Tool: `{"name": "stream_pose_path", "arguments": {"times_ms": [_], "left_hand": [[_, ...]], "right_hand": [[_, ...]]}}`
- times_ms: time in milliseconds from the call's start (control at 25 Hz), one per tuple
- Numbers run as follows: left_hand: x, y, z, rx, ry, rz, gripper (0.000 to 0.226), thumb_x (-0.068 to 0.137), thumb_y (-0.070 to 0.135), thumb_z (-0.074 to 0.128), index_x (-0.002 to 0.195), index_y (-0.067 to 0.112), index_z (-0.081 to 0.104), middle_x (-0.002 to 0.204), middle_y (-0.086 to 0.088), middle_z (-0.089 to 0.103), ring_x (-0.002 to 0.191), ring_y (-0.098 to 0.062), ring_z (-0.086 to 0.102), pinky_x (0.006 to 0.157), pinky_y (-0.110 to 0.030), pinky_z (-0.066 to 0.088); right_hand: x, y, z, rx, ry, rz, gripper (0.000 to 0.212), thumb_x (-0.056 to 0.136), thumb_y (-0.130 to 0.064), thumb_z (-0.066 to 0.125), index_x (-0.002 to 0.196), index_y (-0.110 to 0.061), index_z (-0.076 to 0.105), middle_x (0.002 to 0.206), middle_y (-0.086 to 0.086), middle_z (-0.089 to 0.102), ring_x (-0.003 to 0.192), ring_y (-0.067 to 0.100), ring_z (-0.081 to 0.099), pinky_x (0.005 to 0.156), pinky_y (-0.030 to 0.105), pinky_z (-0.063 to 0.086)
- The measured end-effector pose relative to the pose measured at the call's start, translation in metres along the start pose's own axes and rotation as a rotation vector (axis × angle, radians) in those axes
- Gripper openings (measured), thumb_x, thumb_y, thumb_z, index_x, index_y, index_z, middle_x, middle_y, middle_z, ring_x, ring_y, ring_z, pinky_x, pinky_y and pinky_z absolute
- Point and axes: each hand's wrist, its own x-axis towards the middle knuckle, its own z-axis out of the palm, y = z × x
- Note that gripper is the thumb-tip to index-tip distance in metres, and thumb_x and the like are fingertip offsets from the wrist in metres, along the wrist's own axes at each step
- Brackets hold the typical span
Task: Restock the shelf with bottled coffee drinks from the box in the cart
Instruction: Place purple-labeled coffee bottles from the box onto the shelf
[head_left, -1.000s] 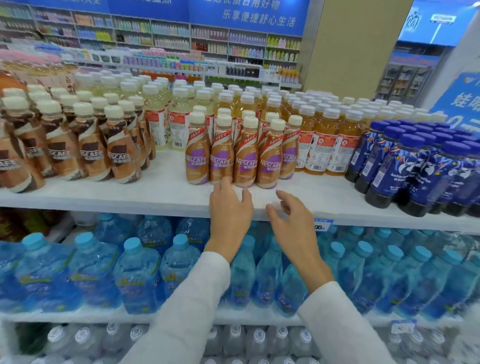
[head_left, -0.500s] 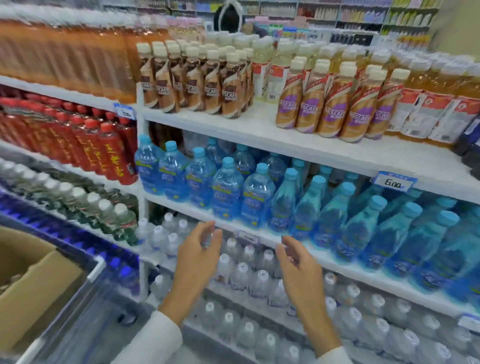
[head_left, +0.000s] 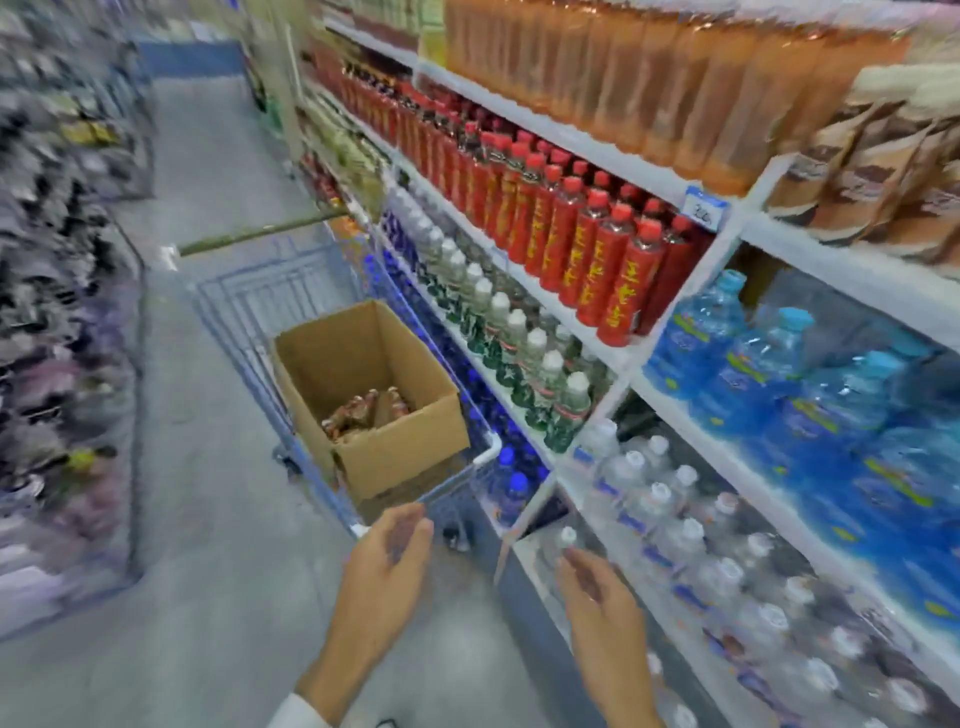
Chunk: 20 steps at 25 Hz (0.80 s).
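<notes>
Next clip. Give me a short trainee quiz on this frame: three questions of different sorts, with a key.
1. True or false: the left hand and the right hand each hold a bottle.
2. The cardboard box sits: A on the floor, B in the cart, C on a shelf.
3. Fill in: the shelf bottles with yellow characters are ____ in colour.
Key: 1 false, both hands are empty; 2 B; 3 red.

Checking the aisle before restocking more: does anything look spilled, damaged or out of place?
No spill or damage shows. Only the coffee bottles lie jumbled at the bottom of the box; blur hides finer detail.
</notes>
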Motion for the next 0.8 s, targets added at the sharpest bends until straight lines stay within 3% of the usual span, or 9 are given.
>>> {"name": "stream_pose_path", "arguments": {"times_ms": [120,280,480,720,800], "left_hand": [[0.032,-0.027,-0.055,-0.007,0.055,-0.058,0.012,0.096,0.017,0.063,0.104,0.023,0.070,0.090,0.019,0.074,0.085,0.014,0.064,0.071,0.000,0.043],[0.073,-0.053,-0.103,-0.033,0.146,-0.157,0.015,0.096,0.016,0.064,0.102,0.030,0.068,0.093,0.018,0.074,0.092,0.003,0.066,0.072,-0.001,0.044],[0.127,-0.056,-0.132,-0.046,0.200,-0.241,0.016,0.098,0.028,0.060,0.113,0.030,0.066,0.112,0.018,0.067,0.101,0.006,0.060,0.077,-0.008,0.041],[0.214,-0.061,-0.125,-0.035,0.221,-0.323,0.018,0.100,0.029,0.058,0.116,0.029,0.065,0.115,0.015,0.067,0.106,0.001,0.061,0.078,-0.011,0.042],[0.249,-0.059,-0.115,-0.007,0.209,-0.355,0.016,0.100,0.029,0.058,0.115,0.029,0.065,0.115,0.014,0.068,0.105,-0.001,0.062,0.080,-0.016,0.045]], "right_hand": [[0.023,-0.008,0.073,-0.031,-0.109,0.017,0.015,0.093,-0.013,0.071,0.106,-0.019,0.072,0.104,-0.006,0.073,0.085,-0.013,0.065,0.088,0.015,0.051],[0.046,-0.016,0.148,-0.105,-0.196,0.046,0.014,0.094,-0.018,0.071,0.101,-0.030,0.070,0.104,-0.013,0.073,0.096,-0.008,0.066,0.096,0.024,0.051],[0.081,-0.042,0.206,-0.171,-0.304,0.062,0.020,0.097,-0.031,0.066,0.117,-0.029,0.069,0.115,-0.017,0.071,0.106,-0.007,0.063,0.081,0.007,0.044],[0.166,-0.067,0.257,-0.191,-0.365,0.064,0.017,0.099,-0.030,0.063,0.116,-0.029,0.065,0.112,-0.019,0.067,0.108,-0.004,0.061,0.072,0.001,0.045],[0.201,-0.073,0.268,-0.189,-0.384,0.081,0.018,0.100,-0.032,0.061,0.117,-0.030,0.065,0.111,-0.021,0.066,0.108,-0.006,0.060,0.075,0.003,0.044]]}}
